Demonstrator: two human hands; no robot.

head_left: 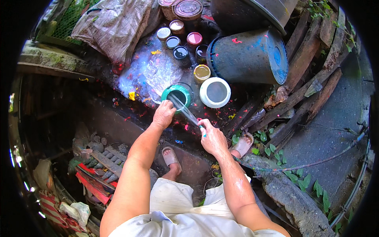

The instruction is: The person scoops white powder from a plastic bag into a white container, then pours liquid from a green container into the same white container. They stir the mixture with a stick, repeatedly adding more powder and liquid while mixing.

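Observation:
My right hand (213, 138) is closed round the end of a garden hose (272, 170), thumb near its mouth. From there a stream of water (184, 107) shoots up and left into a round teal-rimmed container (164, 95) with dark contents. My left hand (164, 114) grips the near edge of that container, its fingers bent over the rim. Just right of it stands a white tub (204, 94) with a greyish inside. Behind these sit a tub of brownish-yellow paint (202, 72), a tub of pink paint (194, 38) and several other small tubs, dark or pale inside.
A large dark bucket (244, 57) lies on its side behind the white tub. Crumpled plastic sheeting (114, 27) covers the far left. Wooden beams (312, 94) are stacked at right, beside a rough concrete block (288, 193). Paint-flecked ground lies between the tubs and my sandalled feet.

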